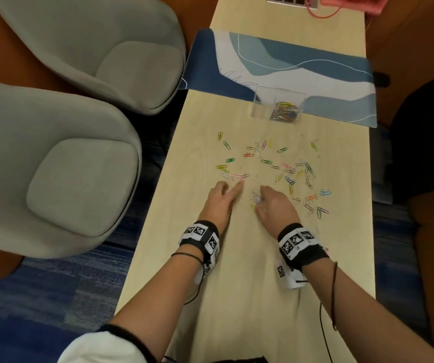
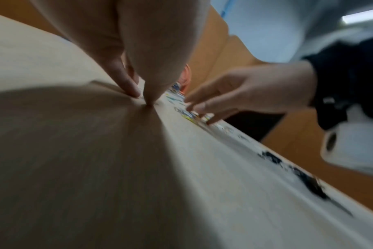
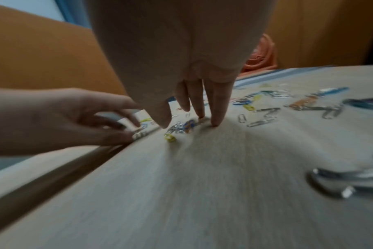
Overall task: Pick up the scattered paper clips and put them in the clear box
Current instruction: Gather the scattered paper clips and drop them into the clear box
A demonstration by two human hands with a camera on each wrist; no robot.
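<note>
Resting on pale woodgrain table (image 1: pixel 236 297) | left hand (image 1: pixel 219 199) fingers extended | right hand (image 1: pixel 276 205) spread over wire paper clips (image 1: pixel 257 199)

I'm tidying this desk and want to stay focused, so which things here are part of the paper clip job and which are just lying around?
Part of the job:
scattered paper clips
clear box, already holding some clips
left hand and right hand, both down on the table

Just lying about:
blue desk mat
pink cloth
two grey chairs

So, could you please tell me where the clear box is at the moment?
In the head view the clear box stands on the table beyond the scattered paper clips, at the near edge of the blue mat, well ahead of both hands.
</note>
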